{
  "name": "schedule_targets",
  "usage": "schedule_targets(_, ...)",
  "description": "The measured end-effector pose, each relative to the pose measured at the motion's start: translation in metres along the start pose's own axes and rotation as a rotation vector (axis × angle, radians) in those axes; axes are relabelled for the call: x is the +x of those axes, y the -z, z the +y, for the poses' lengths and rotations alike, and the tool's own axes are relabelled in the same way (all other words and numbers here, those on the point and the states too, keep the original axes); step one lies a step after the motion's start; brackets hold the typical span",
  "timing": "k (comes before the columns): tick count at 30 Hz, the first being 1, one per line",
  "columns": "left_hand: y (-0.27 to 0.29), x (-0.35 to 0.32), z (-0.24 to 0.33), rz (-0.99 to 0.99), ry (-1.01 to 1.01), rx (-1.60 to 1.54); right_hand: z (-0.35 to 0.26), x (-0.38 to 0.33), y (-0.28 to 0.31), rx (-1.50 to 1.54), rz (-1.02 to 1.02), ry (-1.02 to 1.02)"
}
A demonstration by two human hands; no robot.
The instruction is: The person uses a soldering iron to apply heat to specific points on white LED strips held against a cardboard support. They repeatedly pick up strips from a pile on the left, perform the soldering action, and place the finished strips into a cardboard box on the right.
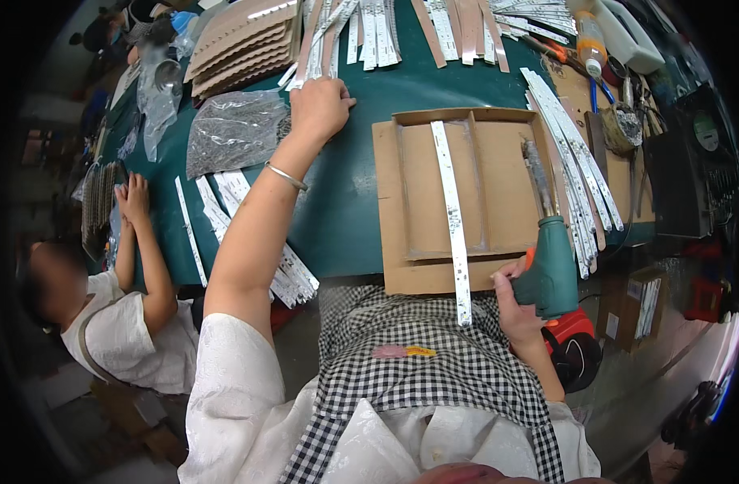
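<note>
A person in a black-and-white checked apron (434, 383) works at a dark green table (341, 214). The left hand (319, 109), with a bracelet (286, 176) on its wrist, reaches to the far side, at the near ends of a bundle of white and brown strips (317, 56). Its fingers are bent and turned away, so I cannot tell whether they pinch a strip or only touch the bundle.

The right hand (519, 306), on the near right, is wrapped around the handle of a green pistol-shaped tool (555, 262). The tool's long, darkened metal tip points away from the person, over the right part of a shallow cardboard tray (507, 185). The tray sits at the near edge of the table and has a divider down its middle. One narrow white strip (450, 210) lies lengthwise over the tray, left of the divider, its near end overhanging the tray's near edge.

Right of the tray is a long pile of strips (571, 165). Left of the left hand lies a clear bag of small grey parts (236, 133); beyond it is a stack of cardboard pieces (248, 44). More white strips (293, 278) lie at the near left. At the far left, a co-worker (135, 331) in white sits with both hands at the table.
</note>
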State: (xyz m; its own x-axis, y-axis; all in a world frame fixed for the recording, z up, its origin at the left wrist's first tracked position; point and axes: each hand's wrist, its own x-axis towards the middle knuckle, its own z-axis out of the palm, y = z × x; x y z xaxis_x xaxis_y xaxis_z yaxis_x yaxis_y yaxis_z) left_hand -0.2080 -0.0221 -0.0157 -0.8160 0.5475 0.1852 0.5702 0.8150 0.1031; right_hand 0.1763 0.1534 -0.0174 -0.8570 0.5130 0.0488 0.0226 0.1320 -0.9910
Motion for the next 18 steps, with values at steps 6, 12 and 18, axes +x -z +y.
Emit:
schedule_targets(6, 0.033, -0.018, 0.022, 0.111, -0.096, -0.309, 0.007, -0.003, 0.006, -0.059, -0.044, 0.026)
schedule_targets(12, 0.107, -0.119, 0.108, -0.051, -0.343, -0.675, -0.007, 0.009, 0.016, -0.069, -0.268, 0.086)
schedule_targets(18, 0.092, -0.169, 0.147, 0.013, -0.432, -0.864, -0.022, 0.023, -0.005, 0.088, -0.345, 0.024)
